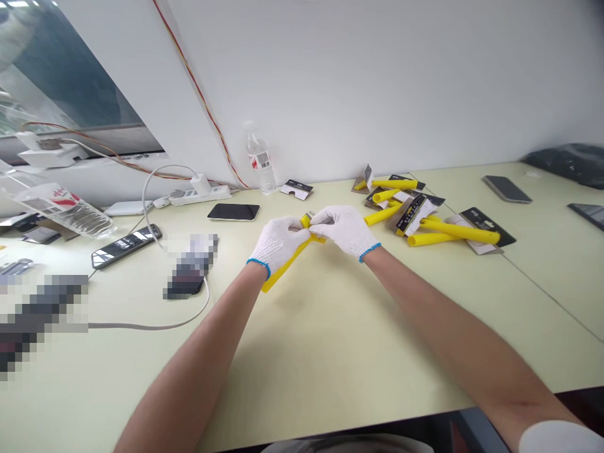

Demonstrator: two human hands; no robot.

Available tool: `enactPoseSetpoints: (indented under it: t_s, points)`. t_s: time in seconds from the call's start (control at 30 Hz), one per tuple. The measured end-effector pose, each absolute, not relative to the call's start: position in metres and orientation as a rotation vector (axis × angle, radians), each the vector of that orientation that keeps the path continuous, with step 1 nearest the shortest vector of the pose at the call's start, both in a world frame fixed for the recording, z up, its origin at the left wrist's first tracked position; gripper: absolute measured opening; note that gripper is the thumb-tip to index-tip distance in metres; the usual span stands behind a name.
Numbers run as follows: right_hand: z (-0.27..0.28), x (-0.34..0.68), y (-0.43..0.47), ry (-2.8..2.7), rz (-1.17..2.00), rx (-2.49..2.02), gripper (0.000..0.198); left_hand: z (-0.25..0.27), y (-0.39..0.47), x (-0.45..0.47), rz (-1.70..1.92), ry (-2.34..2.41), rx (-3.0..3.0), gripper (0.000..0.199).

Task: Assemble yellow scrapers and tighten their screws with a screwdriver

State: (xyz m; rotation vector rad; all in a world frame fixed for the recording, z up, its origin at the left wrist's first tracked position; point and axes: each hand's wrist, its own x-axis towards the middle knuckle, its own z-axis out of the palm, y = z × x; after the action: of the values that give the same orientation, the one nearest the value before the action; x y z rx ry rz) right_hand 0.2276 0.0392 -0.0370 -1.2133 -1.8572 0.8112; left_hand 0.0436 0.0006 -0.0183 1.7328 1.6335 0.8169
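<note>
Head view: both forearms reach forward from the near edge and converge, wrists bent inward, fingertips meeting above the table (pixel 330 352). The gloved left hand (pixel 280 244) grips one long yellow piece (pixel 285 269), which slants down toward the near left beneath its palm; the gloved right hand (pixel 343 230) pinches the piece's far end. To the right lie at least five yellow tubes (pixel 460 230) among black-and-white cards (pixel 414 215). Two clear bottles (pixel 261 165) show: one upright, one lying at left.

This looks like an office, with its pale tabletop (pixel 306 358), white wall (pixel 377 82), power strip (pixel 218 192) and phones (pixel 233 212).
</note>
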Motion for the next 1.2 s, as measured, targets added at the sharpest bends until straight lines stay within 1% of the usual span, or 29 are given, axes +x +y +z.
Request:
enactPoseSetpoints:
  t_s: [0.23, 0.57, 0.8, 0.93, 0.97, 1.1, 1.2]
  points:
    - [-0.032, 0.227, 0.036, -1.897, 0.844, -1.168, 0.013, -0.019, 0.002, 0.04, 0.858, 1.658, 1.76, 0.027]
    - [-0.032, 0.223, 0.034, -1.89, 0.711, -1.155, 0.018, -0.02, 0.006, 0.046, 0.897, 1.71, 1.712, 0.03]
    - [-0.036, 0.224, 0.036, -1.897, 0.658, -1.204, 0.013, -0.014, 0.003, 0.044, 0.941, 1.666, 1.73, 0.029]
    - [-0.04, 0.224, 0.037, -1.851, 0.625, -1.182, 0.012, -0.011, -0.002, 0.048, 0.982, 1.655, 1.761, 0.02]
    - [-0.041, 0.224, 0.038, -1.846, 0.589, -1.176, 0.011, -0.011, -0.003, 0.049, 0.989, 1.654, 1.772, 0.02]
    - [-0.043, 0.223, 0.037, -1.866, 0.453, -1.147, 0.01, -0.013, -0.008, 0.05, 0.976, 1.651, 1.763, 0.033]
    - [-0.041, 0.221, 0.034, -1.876, 0.433, -1.137, 0.011, -0.014, -0.009, 0.05, 0.964, 1.648, 1.737, 0.033]
